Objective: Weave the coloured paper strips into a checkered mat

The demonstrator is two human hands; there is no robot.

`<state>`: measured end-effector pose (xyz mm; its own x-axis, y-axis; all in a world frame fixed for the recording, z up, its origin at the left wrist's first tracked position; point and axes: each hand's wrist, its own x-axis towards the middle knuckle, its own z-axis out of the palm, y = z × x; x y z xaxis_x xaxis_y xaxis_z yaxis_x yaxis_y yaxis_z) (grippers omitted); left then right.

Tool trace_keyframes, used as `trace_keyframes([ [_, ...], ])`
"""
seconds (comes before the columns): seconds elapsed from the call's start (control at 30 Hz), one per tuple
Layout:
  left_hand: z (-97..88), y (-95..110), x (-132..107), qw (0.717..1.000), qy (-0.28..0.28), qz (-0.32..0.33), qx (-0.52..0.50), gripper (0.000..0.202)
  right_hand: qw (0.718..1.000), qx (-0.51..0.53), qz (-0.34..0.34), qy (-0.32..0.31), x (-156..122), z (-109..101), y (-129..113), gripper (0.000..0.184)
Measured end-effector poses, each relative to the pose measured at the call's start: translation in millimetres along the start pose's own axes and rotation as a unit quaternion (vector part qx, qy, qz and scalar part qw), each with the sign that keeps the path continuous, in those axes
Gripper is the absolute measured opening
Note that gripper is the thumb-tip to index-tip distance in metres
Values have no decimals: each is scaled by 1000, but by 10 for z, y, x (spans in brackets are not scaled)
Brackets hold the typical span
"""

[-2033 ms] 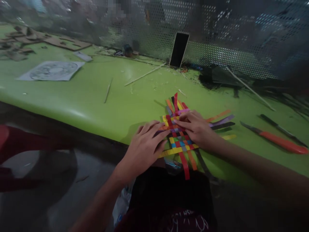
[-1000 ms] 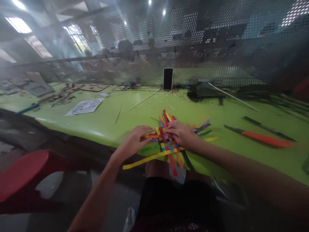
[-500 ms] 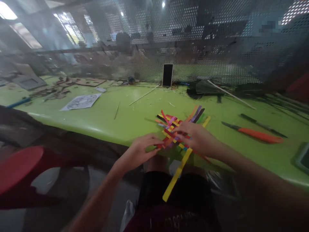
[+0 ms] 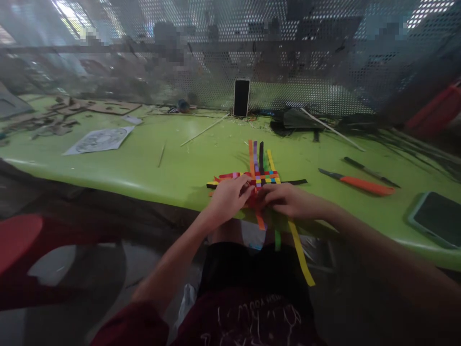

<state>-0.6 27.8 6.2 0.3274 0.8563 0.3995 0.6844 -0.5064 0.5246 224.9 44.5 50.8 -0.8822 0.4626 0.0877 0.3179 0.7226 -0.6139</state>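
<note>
Colourful flat strips, crossed over and under into a small woven mat (image 4: 267, 179), lie at the table's near edge. Loose ends fan out; a long yellow strip (image 4: 301, 252) hangs over the edge toward my lap, beside a shorter green one (image 4: 277, 239). My left hand (image 4: 230, 194) is on the mat's left part, thumb and fingers pinching at the red strips. Close beside it, my right hand (image 4: 279, 198) rests on the mat's near right part with bent fingers pressed to the weave. Both hands cover part of the mat, and the right fingertips are partly hidden.
On the green table (image 4: 187, 178), an orange-handled knife (image 4: 367, 185) and a dark knife (image 4: 370, 171) lie right. A phone (image 4: 437, 218) is at the right edge; another phone (image 4: 241, 98) stands against the mesh. A printed sheet (image 4: 101, 140) and cardboard scraps lie left.
The mat has turned so its strips point more straight away from me. My left hand has moved up onto it. The yellow strip's hanging end has swung to the right. The view has shifted.
</note>
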Motion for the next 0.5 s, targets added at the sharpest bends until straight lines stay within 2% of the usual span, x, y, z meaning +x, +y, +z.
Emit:
trace_keyframes([
  [0.1,61,15,28,999,2,-21,40,12,989,-124,47,67,63,142,-114,8],
  [0.2,78,8,55,997,-6,-34,62,10,953,-267,74,127,108,337,-181,13],
  [0.3,85,2,81,996,-14,-39,75,10,927,-351,45,127,95,502,-206,10],
  [0.37,93,6,90,996,-17,-38,83,10,911,-391,37,124,60,600,-238,15],
  [0.5,128,21,79,995,-3,-38,96,10,876,-455,86,132,-3,824,-386,24],
])
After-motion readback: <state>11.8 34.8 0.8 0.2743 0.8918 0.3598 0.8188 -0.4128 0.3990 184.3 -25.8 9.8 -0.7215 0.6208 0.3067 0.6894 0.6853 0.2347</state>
